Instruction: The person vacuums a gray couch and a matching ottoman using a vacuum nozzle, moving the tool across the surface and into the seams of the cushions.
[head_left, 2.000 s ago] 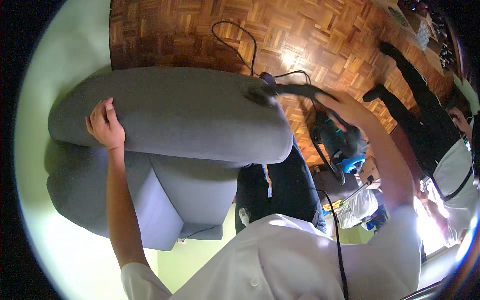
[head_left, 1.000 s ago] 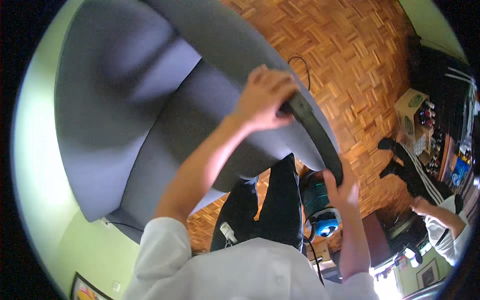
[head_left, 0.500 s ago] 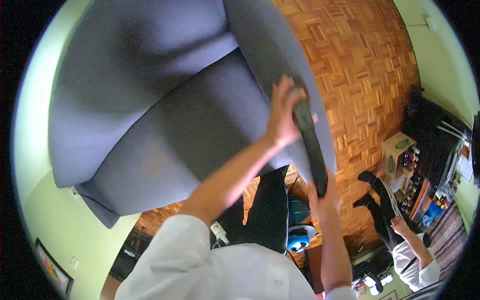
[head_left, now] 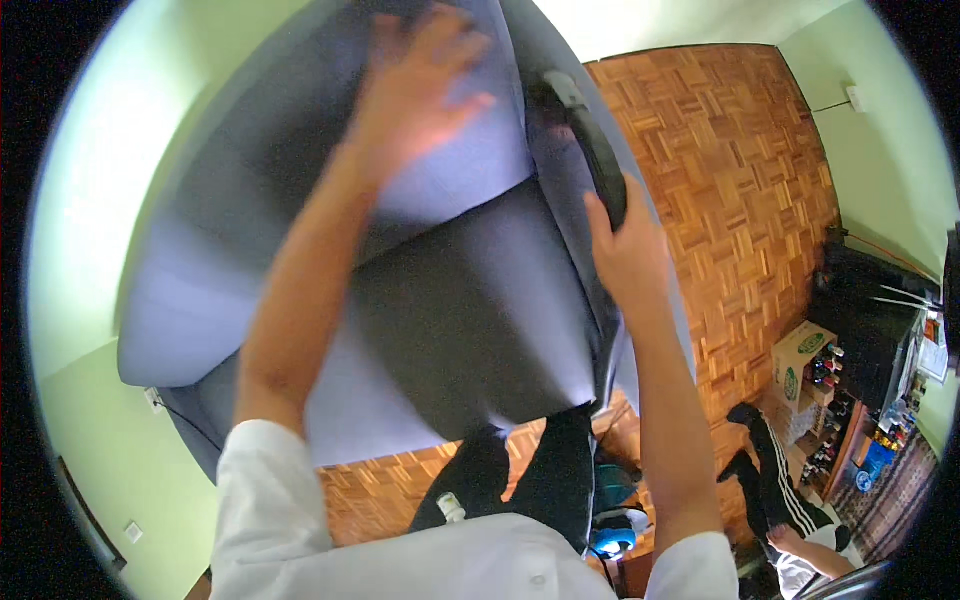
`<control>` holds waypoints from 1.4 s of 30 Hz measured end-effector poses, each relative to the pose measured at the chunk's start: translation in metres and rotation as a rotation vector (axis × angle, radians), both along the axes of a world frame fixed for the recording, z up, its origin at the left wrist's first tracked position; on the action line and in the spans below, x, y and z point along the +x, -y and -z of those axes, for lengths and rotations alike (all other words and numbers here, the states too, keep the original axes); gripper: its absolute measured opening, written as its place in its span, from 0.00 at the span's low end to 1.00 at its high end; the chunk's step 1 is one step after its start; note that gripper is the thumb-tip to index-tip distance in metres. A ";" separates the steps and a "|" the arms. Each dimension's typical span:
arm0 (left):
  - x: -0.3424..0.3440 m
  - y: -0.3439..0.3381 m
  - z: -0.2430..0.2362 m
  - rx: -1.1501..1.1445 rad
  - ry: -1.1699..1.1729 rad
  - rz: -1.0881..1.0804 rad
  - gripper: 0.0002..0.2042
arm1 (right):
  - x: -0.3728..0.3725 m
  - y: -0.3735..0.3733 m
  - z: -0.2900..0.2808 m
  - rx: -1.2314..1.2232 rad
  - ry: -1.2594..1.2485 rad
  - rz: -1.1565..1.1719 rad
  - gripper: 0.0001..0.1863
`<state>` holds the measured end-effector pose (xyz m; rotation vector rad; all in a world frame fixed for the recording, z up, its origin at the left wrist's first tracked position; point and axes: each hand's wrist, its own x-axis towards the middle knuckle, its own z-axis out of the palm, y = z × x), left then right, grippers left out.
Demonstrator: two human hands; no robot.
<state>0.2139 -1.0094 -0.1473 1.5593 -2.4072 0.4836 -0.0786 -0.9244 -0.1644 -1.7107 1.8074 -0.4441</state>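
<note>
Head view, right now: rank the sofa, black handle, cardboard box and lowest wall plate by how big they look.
1. Sofa, largest
2. Black handle and cardboard box: too alike to rank
3. Lowest wall plate, smallest

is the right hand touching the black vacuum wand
Touching. The head view shows the right hand closed around the near end of the black vacuum wand, thumb on its left side, fingers on its right.

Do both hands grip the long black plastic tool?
No: only the right hand grips the tool; the left hand is open, well apart.
</note>
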 end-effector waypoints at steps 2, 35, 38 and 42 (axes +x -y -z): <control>0.060 -0.011 -0.073 -0.119 0.146 -0.196 0.39 | 0.021 0.047 0.024 -0.152 0.002 0.006 0.31; 0.200 0.022 -0.090 0.198 -0.813 -0.155 0.39 | 0.210 0.109 -0.226 -0.074 0.220 -0.759 0.28; 0.129 0.062 -0.089 0.353 -1.005 0.076 0.46 | 0.156 0.108 -0.221 -0.175 -0.005 -0.421 0.28; 0.074 0.098 -0.084 0.255 -0.725 -0.446 0.57 | 0.167 0.092 -0.210 -0.232 -0.031 -0.310 0.25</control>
